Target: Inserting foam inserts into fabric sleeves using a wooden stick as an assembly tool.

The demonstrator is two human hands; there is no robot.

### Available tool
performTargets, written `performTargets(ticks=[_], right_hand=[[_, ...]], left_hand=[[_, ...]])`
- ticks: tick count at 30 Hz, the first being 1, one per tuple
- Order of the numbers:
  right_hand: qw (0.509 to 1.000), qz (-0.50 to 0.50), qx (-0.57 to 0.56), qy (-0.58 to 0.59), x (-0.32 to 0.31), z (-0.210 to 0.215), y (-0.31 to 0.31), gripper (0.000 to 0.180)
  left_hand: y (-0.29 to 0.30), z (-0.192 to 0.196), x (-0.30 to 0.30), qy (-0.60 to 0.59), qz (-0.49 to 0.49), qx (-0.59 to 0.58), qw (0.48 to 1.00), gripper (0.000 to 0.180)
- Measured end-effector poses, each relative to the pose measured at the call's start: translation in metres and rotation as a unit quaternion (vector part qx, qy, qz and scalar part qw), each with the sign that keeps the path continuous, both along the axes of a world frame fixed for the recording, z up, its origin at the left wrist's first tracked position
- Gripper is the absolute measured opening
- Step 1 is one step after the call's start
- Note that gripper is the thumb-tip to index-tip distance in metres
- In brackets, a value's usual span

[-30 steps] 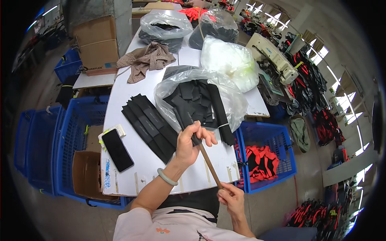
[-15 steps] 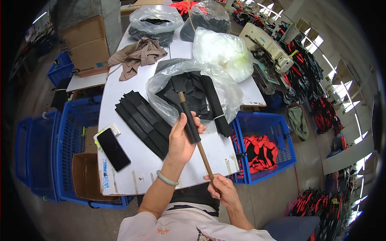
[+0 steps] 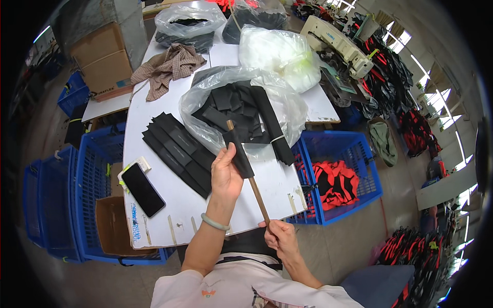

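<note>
A wooden stick [image 3: 259,200] slants up over the table's front edge, and a black fabric tube [image 3: 239,160] sits around its upper part. My left hand [image 3: 226,174] grips the tube, thumb along its side, other fingers mostly hidden behind. My right hand [image 3: 281,238] is closed round the stick's lower end. Just beyond the stick's tip lies an open clear plastic bag [image 3: 192,110] holding loose black fabric pieces [image 3: 233,105]. A banded black bundle [image 3: 269,123] leans on the bag's right side. Overlapping black strips [image 3: 179,151] lie fanned out left of my left hand.
A phone [image 3: 144,190] lies on the white table's [image 3: 179,220] left edge. Blue crates flank the table; the right crate [image 3: 341,138] holds red-and-black pieces. Behind are a checked cloth [image 3: 172,66], a white plastic bag [image 3: 280,56] and a sewing machine [image 3: 336,43].
My left hand's fingers, earlier seen wrapped round the tube's right side, are now mostly behind it. The stick still runs through the tube in my hands. The whole view has shifted slightly.
</note>
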State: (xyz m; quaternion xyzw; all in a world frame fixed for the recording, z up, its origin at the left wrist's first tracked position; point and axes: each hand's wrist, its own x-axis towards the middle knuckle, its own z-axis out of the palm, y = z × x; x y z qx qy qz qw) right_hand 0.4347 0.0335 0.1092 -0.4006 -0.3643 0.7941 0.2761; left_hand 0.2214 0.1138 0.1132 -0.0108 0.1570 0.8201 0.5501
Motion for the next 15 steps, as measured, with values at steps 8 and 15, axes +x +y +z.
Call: performTargets(ticks=[8,15], right_hand=[[0.99,0.03,0.044,-0.132,0.014,0.003,0.025,0.025],[0.692,-0.007,0.556,-0.461,0.061,-0.044,0.065,0.017]], left_hand=[[0.017,-0.02,-0.015,0.056,0.087,-0.034,0.994,0.009],[0.009,-0.018,-0.057,0.077,0.192,-0.128,0.97,0.013]])
